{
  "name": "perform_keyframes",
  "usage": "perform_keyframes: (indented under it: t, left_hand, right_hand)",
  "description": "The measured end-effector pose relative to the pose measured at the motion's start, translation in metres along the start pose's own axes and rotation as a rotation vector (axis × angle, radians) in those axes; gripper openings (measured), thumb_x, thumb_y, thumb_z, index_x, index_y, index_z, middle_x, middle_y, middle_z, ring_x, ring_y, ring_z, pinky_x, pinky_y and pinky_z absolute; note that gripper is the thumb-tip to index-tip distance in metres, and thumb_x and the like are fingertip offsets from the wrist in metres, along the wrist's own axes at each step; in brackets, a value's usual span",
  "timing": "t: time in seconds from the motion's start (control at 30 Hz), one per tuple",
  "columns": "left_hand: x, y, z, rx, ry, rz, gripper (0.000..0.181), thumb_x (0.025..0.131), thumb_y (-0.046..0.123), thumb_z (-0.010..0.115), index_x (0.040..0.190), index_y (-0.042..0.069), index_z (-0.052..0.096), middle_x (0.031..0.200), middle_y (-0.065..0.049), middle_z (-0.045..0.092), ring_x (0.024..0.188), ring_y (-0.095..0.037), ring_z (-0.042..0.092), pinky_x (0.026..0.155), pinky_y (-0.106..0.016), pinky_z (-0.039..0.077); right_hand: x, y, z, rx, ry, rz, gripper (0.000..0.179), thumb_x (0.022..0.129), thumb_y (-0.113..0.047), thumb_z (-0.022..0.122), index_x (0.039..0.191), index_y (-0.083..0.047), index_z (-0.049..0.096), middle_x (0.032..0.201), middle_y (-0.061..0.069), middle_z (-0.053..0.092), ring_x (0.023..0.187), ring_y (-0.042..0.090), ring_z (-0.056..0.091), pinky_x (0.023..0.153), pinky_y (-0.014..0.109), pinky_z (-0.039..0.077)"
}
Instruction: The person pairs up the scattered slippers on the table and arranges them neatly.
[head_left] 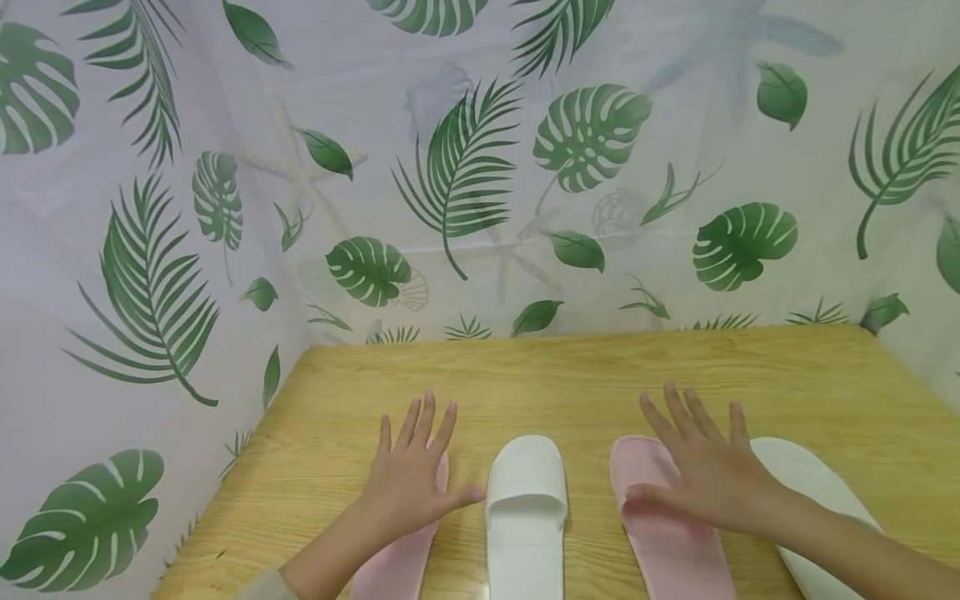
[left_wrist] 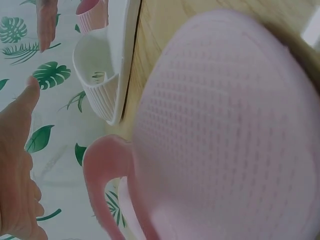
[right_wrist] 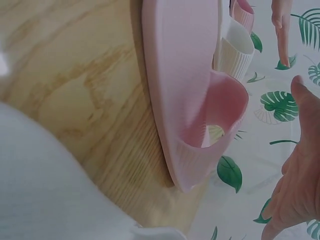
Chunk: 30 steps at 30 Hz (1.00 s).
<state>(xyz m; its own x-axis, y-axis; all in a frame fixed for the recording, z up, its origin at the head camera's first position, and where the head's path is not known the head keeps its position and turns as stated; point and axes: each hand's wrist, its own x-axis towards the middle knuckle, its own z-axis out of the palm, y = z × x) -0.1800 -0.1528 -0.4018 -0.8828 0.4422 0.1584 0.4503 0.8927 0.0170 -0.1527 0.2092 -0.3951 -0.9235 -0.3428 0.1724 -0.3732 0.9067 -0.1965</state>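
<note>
Four slippers would be several: a row of them lies on the wooden table, pink and white in turn. My left hand (head_left: 411, 479), fingers spread, is held over the leftmost pink slipper (head_left: 397, 567) and hides much of it; its thumb points at a white slipper (head_left: 527, 533). Over the second pink slipper (head_left: 678, 554) my right hand (head_left: 708, 479) spreads its fingers, with a white slipper (head_left: 813, 487) partly behind the wrist. Both wrist views show the hands holding nothing. Ribbed straps arch over the toes, seen on the pink slipper (right_wrist: 182, 75) in the right wrist view.
The wooden table (head_left: 570, 375) ends at a back edge against a white cloth (head_left: 480, 308) printed with green leaves. More of this cloth (head_left: 45, 333) hangs along the left side. Bare wood shows between the slippers and behind them.
</note>
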Motion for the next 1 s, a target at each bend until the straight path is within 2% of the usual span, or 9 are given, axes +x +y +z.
perform_keyframes:
  t: [0.23, 0.4, 0.67, 0.87, 1.0]
  left_hand:
    - [-0.001, -0.005, 0.01, 0.009, -0.001, 0.01, 0.103, 0.079, 0.079, 0.041, 0.152, 0.012, 0.014, 0.156, -0.021, 0.009, 0.144, -0.036, 0.008, 0.107, -0.068, 0.009]
    - [-0.002, -0.006, 0.011, -0.011, -0.005, 0.001, 0.102, 0.079, 0.077, 0.044, 0.152, 0.012, 0.016, 0.155, -0.022, 0.009, 0.144, -0.037, 0.007, 0.107, -0.068, 0.009]
    - [-0.002, -0.011, 0.015, -0.018, -0.019, -0.026, 0.102, 0.079, 0.078, 0.042, 0.152, 0.013, 0.016, 0.156, -0.021, 0.01, 0.144, -0.036, 0.007, 0.108, -0.067, 0.009]
    - [-0.002, -0.013, 0.019, -0.039, -0.025, -0.008, 0.099, 0.079, 0.077, 0.043, 0.151, 0.013, 0.02, 0.155, -0.022, 0.013, 0.143, -0.039, 0.011, 0.106, -0.069, 0.01]
    - [-0.002, -0.014, 0.022, -0.021, -0.019, 0.001, 0.099, 0.079, 0.078, 0.041, 0.151, 0.013, 0.022, 0.155, -0.022, 0.015, 0.142, -0.04, 0.015, 0.105, -0.069, 0.012]
  right_hand:
    - [0.0, 0.0, 0.005, 0.007, -0.024, 0.005, 0.11, 0.075, -0.07, 0.059, 0.153, -0.013, 0.008, 0.154, 0.028, 0.01, 0.138, 0.05, 0.015, 0.099, 0.074, -0.009]
    - [0.001, 0.001, 0.008, 0.001, -0.037, 0.013, 0.109, 0.075, -0.071, 0.058, 0.153, -0.012, 0.01, 0.154, 0.028, 0.011, 0.138, 0.051, 0.016, 0.098, 0.076, -0.004]
    - [0.002, 0.001, 0.014, -0.009, -0.038, 0.016, 0.107, 0.075, -0.071, 0.058, 0.152, -0.009, 0.015, 0.153, 0.029, 0.012, 0.137, 0.051, 0.018, 0.098, 0.076, -0.002]
    - [0.003, 0.0, 0.015, 0.005, -0.045, 0.024, 0.106, 0.077, -0.07, 0.057, 0.152, -0.009, 0.014, 0.153, 0.029, 0.011, 0.137, 0.052, 0.017, 0.098, 0.076, -0.002]
    - [0.003, -0.001, 0.016, 0.012, -0.051, 0.032, 0.106, 0.077, -0.07, 0.057, 0.151, -0.007, 0.017, 0.153, 0.03, 0.011, 0.136, 0.052, 0.017, 0.098, 0.076, -0.003]
